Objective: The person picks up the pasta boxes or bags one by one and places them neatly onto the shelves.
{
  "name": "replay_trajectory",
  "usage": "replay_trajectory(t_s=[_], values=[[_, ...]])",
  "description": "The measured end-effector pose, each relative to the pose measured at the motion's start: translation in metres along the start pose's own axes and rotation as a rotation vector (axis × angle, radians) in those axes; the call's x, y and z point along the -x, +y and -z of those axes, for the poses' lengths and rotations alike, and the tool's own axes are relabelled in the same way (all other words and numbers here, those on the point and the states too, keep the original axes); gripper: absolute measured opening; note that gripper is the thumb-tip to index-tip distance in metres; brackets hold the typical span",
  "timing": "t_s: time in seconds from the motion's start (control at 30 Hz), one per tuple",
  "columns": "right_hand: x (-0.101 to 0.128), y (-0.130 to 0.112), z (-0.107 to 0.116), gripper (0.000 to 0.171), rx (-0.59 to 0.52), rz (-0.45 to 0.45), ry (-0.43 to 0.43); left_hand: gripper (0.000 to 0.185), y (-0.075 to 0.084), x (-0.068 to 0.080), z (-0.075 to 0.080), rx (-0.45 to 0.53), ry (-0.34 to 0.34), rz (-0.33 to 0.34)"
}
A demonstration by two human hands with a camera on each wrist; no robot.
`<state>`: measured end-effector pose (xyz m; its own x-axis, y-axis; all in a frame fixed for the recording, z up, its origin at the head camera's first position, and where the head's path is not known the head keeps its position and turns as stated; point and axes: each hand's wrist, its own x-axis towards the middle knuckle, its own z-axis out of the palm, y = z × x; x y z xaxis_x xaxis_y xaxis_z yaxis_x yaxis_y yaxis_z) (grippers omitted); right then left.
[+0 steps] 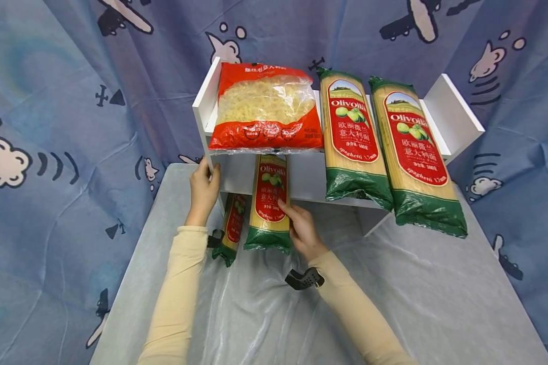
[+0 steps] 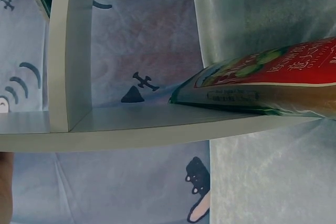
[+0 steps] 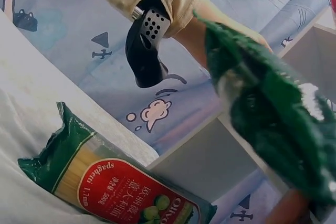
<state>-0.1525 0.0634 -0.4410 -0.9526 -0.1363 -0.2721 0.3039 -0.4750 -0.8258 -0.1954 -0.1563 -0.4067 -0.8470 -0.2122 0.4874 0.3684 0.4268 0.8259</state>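
Note:
A white two-level shelf [image 1: 447, 109] stands at the back of the table. My left hand [image 1: 204, 190] grips the front edge of its left side panel [image 1: 206, 109]. My right hand [image 1: 301, 228] holds a spaghetti pack [image 1: 269, 203] by its right edge, its top end under the upper board. The right wrist view shows that pack's green end [image 3: 273, 108] close up. A second spaghetti pack [image 1: 233, 223] [image 3: 115, 187] lies to its left in the lower level, also seen in the left wrist view as a pack [image 2: 262, 85] beside the shelf board [image 2: 157, 124].
On the upper board lie a red bag of short pasta [image 1: 265, 109] and two more spaghetti packs [image 1: 353, 137] [image 1: 415, 152] that overhang the front. The table [image 1: 392, 294] is covered with a wrinkled clear sheet. A blue cartoon curtain [image 1: 50, 152] hangs behind and beside it.

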Motion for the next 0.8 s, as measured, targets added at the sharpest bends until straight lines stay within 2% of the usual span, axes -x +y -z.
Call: replay_trajectory(t_s=[0.27,0.4,0.6,0.8], values=[[0.015,-0.003,0.011,0.016,0.105,-0.052,-0.117,0.028,0.0,-0.001,-0.001,0.008,-0.001,-0.016],[0.019,-0.003,0.013,0.016,0.127,-0.046,-0.161,0.028,-0.001,-0.001,-0.001,0.0,0.002,-0.011],[0.018,-0.002,0.012,0.02,0.109,-0.02,-0.151,0.028,-0.001,-0.001,0.0,-0.006,0.001,0.006],[0.012,-0.002,0.009,0.024,0.154,-0.005,-0.115,0.028,-0.001,0.0,0.0,-0.005,0.0,0.001]])
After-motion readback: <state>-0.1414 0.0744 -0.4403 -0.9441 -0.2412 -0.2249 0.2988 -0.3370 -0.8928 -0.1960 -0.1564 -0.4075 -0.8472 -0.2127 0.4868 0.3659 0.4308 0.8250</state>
